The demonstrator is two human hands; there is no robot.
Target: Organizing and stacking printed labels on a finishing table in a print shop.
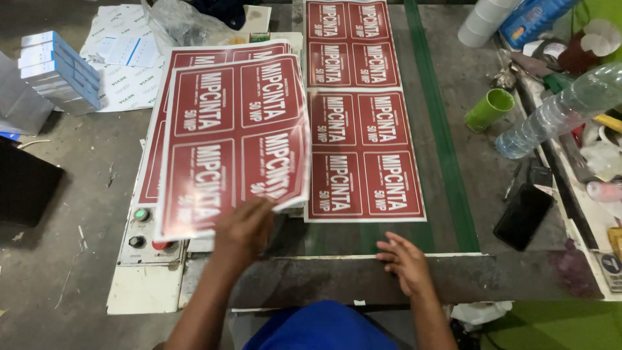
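I saw my left hand (243, 230) pinching the near edge of a glossy dark-red printed sheet with white lettering (236, 139), lifted and curling above a stack of matching red sheets (159, 149) at left. My right hand (407, 260) lay open and flat, holding nothing, on the worn metal front bar (350, 279). Just right of the lifted sheet, a strip of identical red label sheets (359, 116) lay flat beside a green belt (440, 129). Far right, on the grey tabletop (71, 246), sat a green plastic cup (489, 109) and a clear water bottle (557, 110). I judged the one-handed grip risky: the limp sheet could crease or land skewed.
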